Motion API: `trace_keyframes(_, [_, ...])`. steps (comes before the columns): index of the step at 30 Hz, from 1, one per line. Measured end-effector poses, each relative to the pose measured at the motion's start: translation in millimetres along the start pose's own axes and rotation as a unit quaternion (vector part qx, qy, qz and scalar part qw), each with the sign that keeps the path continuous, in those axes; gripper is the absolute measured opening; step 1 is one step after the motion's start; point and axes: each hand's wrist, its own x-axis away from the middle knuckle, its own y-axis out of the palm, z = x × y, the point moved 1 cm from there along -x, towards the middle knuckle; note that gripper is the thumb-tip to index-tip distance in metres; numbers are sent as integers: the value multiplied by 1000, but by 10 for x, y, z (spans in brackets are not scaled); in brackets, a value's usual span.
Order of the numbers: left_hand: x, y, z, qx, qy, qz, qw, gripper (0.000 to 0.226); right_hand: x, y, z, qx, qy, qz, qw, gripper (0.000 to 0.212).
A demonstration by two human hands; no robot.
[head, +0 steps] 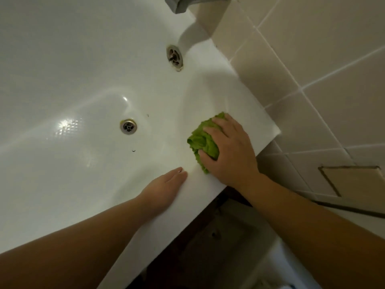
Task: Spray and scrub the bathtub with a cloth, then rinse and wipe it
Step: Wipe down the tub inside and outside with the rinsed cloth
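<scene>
Your right hand [228, 149] grips a bunched green cloth [205, 142], fingers curled over its top and the thumb tucked against its near side, pressing it down where the white bathtub [62, 69] curves from its inner wall up into the flat rim. The cloth bulges out past your fingertips toward the basin and sits mostly under your palm.

Your left hand [164, 189] lies flat just beside it, on your near side and a little to the left, fingers straight and together, holding nothing. Its palm rests on the inner edge of the rim and its fingertips point toward the cloth, close to it but not touching. Both forearms reach in from the bottom of the view, the left one crossing over the tub's rim.

Beyond your left hand, on the tub floor, is the round metal floor drain [128, 126], with a bright glare patch to its left and two small dark specks between it and your hands. Farther off, past the cloth, the overflow drain [175, 57] is set in the end wall, and above that the grey faucet spout [183, 4] juts in at the top edge. To the right of your right hand, beige wall tiles [325, 65] run alongside the tub's corner.
</scene>
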Motion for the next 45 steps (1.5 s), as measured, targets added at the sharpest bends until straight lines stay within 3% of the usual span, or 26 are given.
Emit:
trace_keyframes(2, [51,-40,-148,-7,-16,-16,1000,59,-109,-19,-97,41,-68,-74,994,53])
trace_keyframes(4, [91,-76,-266,-15,-36,-35,999,60,-341,-61,-261,115,-102,-208,966,47])
trace_keyframes(8, [120,-155,-485,-52,-59,-68,995,59,-874,296,-570,261,-74,-488,830,47])
trace_keyframes(10, [122,-194,-598,-62,-74,-77,992,53,-972,713,-593,262,-53,-560,784,44])
trace_keyframes(13, [6,-225,-907,-44,-100,-56,992,46,-1001,1380,-616,250,-41,-609,751,45])
trace_keyframes(15, [-127,-215,-1130,-28,-122,-52,991,44,-976,1725,-663,246,-39,-630,735,56])
trace_keyframes(17, [-253,-206,-1312,-81,-109,-66,989,54,-893,1898,-727,228,-42,-635,737,67])
trace_keyframes(19, [-334,-208,-1430,-69,-112,-53,990,69,-797,1743,-765,188,-61,-647,736,70])
trace_keyframes(24, [-430,-284,-1751,-47,-127,-16,991,66,-1006,1276,-479,176,-77,-683,705,71])
trace_keyframes(29, [-437,-346,-2072,-59,-157,77,983,50,-1165,2151,-419,264,-54,-632,727,80])
trace_keyframes(35, [-521,-361,-2311,-28,-190,113,975,41,-797,2982,-803,207,-19,-581,787,86])
trace_keyframes(41, [-501,-405,-2361,-10,-210,105,972,42,-594,2246,-1110,89,-107,-658,740,69])
trace_keyframes(45, [-323,-424,-2276,-19,-206,66,976,49,-703,1602,-879,54,-114,-656,744,56])
